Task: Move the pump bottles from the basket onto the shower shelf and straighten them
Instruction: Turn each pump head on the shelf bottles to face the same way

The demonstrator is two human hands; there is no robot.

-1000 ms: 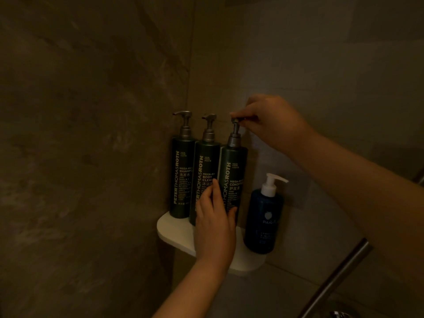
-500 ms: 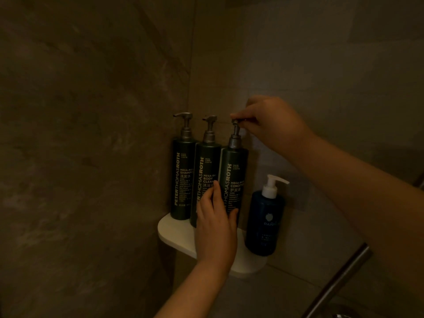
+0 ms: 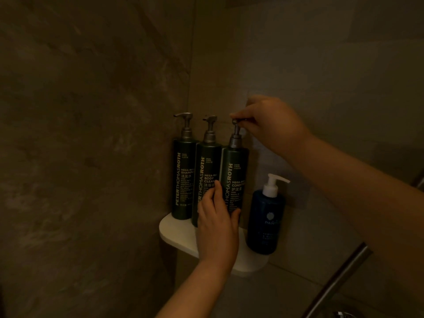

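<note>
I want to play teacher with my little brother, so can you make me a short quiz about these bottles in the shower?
1. True or false: the short dark blue bottle with a white pump stands at the right end of the white rounded shelf.
2. The right hand pinches the metal pump head of the tall dark green bottle labelled: A) shampoo B) body cleanser C) conditioner.
3. How many bottles stand on the shelf altogether?

Key: 1 true; 2 C; 3 four.
</note>
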